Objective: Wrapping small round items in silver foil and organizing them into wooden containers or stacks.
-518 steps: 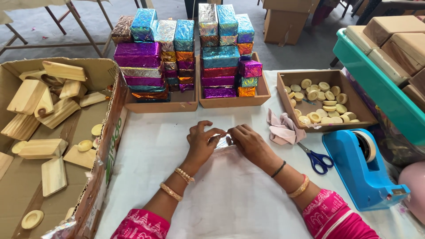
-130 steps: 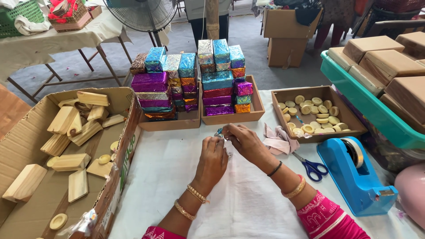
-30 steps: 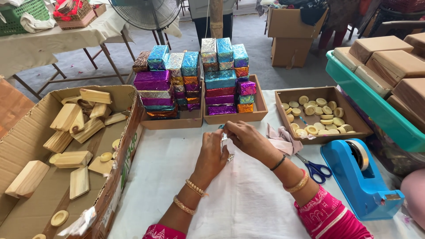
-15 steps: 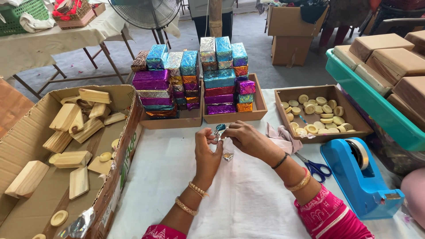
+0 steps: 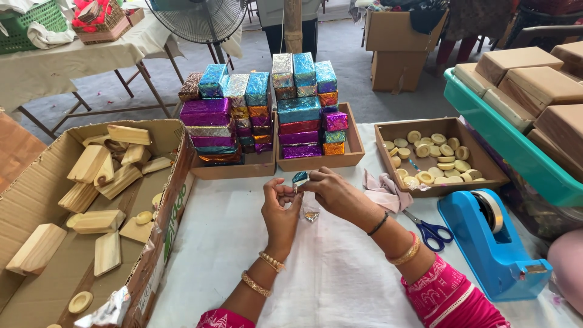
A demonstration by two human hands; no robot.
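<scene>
Worktop (image 5: 328, 273) white-covered; cardboard box (image 5: 36, 200) of wood blocks on my left; two trays of foil packets (image 5: 297, 115) ahead; blue tape dispenser (image 5: 492, 243) right, scissors (image 5: 428, 229) beside it; my left hand (image 5: 280, 209) and right hand (image 5: 331, 191) both pinching small foil piece (image 5: 300, 178), held above worktop, just before trays.

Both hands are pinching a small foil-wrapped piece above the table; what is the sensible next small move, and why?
Probably press down the loose foil end. The left hand and right hand pinch the small blue foil piece between their fingertips, and a clear strip hangs below it, so the wrap looks unfinished.
</scene>
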